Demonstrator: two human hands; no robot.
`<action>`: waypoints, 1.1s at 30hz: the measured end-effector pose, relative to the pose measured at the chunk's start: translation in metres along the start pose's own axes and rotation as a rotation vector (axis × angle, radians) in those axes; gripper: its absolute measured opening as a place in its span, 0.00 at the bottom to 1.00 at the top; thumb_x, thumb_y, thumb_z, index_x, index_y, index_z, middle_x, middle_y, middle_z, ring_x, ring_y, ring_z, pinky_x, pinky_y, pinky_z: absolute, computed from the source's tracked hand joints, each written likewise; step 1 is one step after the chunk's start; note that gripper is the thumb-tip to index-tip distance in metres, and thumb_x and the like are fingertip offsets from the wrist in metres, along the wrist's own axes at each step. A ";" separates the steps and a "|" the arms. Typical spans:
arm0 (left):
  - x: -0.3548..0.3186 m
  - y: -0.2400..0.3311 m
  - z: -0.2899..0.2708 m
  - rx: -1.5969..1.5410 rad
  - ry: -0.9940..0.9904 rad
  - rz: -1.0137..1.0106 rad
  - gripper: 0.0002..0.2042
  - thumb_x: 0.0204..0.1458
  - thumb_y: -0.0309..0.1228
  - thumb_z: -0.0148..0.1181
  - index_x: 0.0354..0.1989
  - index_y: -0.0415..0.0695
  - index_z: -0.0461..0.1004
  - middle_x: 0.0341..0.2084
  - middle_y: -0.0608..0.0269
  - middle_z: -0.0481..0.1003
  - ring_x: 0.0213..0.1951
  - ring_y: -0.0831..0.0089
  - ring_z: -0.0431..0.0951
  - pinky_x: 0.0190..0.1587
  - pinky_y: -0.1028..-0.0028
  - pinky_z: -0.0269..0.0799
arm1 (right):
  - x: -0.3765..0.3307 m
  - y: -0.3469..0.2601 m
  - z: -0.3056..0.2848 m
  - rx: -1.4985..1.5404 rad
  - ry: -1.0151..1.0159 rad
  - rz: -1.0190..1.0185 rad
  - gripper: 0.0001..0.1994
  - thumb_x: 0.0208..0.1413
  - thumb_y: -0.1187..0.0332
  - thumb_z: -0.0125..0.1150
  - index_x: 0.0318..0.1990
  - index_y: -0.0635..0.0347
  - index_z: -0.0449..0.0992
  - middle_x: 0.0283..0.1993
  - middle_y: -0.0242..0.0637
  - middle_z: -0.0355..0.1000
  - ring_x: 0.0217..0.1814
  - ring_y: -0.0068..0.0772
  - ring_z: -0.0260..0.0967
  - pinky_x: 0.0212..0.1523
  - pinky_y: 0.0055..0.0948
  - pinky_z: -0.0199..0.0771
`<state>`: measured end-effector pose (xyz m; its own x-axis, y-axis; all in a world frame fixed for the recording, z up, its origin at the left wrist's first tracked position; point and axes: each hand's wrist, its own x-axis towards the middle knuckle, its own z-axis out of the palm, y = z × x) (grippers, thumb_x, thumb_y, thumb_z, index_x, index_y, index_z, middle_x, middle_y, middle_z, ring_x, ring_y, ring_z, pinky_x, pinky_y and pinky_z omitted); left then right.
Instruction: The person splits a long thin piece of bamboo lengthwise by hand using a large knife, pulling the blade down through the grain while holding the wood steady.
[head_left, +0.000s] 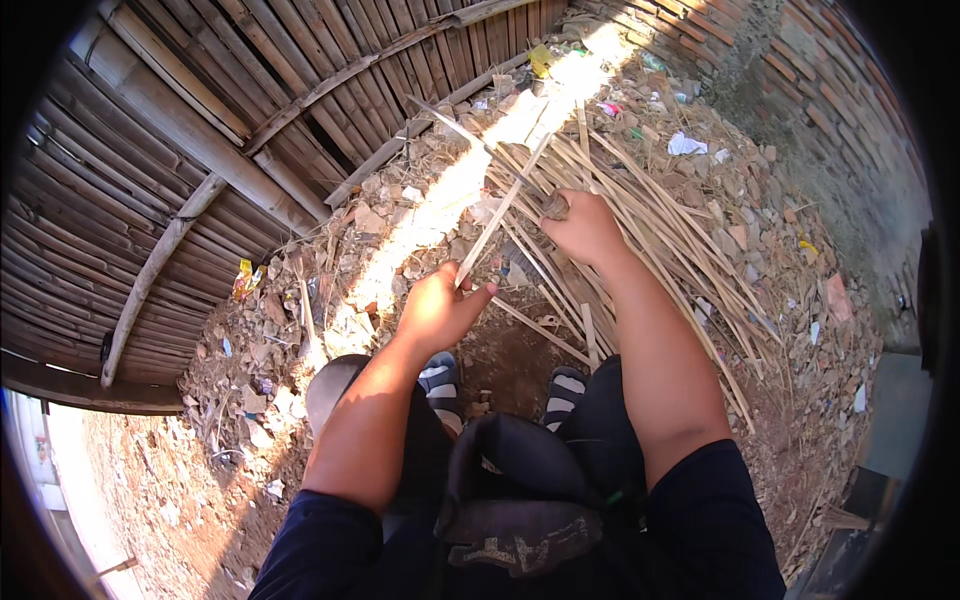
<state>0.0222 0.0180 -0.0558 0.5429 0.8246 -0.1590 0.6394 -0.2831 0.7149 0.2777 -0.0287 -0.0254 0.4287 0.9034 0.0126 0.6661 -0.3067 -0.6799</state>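
Note:
My left hand [438,308] grips the near end of a pale bamboo strip [498,222], which slants away up and to the right. In my right hand [588,230] is the round, dull-coloured handle of a long-bladed knife [452,124]. Its narrow blade points to the far left and crosses the strip near the strip's far half. Whether the edge touches the strip I cannot tell. Beneath and beyond my right hand lies a loose pile of split bamboo strips [655,225], and my right forearm hides part of it.
A bamboo-slat wall [170,190] rises on the left, a brick wall [830,130] on the right. Rubble and litter cover the ground, including a white scrap [686,144] and a yellow wrapper [246,279]. My sandalled feet stand close below my hands. Sunlight stripes the ground.

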 end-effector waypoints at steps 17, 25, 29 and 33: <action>-0.015 0.020 -0.012 0.049 0.041 0.067 0.25 0.53 0.50 0.72 0.39 0.38 0.75 0.25 0.50 0.79 0.30 0.55 0.82 0.38 0.60 0.77 | 0.004 0.026 -0.019 0.048 0.080 0.039 0.18 0.53 0.60 0.68 0.47 0.61 0.83 0.43 0.55 0.81 0.47 0.54 0.80 0.51 0.45 0.78; -0.016 0.022 -0.023 0.142 0.011 0.042 0.24 0.55 0.51 0.71 0.38 0.39 0.75 0.25 0.50 0.80 0.32 0.56 0.84 0.39 0.60 0.78 | 0.000 0.018 -0.023 -0.021 0.029 -0.074 0.16 0.49 0.63 0.69 0.44 0.59 0.84 0.39 0.50 0.81 0.43 0.54 0.80 0.45 0.44 0.79; -0.018 0.015 -0.016 0.154 -0.023 0.010 0.24 0.55 0.52 0.70 0.39 0.40 0.75 0.26 0.48 0.80 0.34 0.52 0.84 0.40 0.58 0.78 | -0.004 0.018 -0.030 -0.013 0.024 -0.004 0.16 0.49 0.62 0.70 0.44 0.59 0.84 0.39 0.50 0.81 0.44 0.54 0.80 0.45 0.45 0.79; -0.021 0.028 -0.020 0.145 -0.024 -0.022 0.23 0.55 0.52 0.70 0.41 0.42 0.75 0.26 0.47 0.81 0.34 0.49 0.84 0.39 0.56 0.78 | -0.022 -0.004 -0.027 -0.195 -0.030 -0.194 0.16 0.48 0.62 0.70 0.44 0.58 0.84 0.38 0.51 0.81 0.42 0.55 0.79 0.43 0.46 0.79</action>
<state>0.0181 0.0029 -0.0186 0.5396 0.8200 -0.1908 0.7222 -0.3343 0.6056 0.2829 -0.0553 -0.0031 0.2654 0.9584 0.1051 0.8402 -0.1764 -0.5127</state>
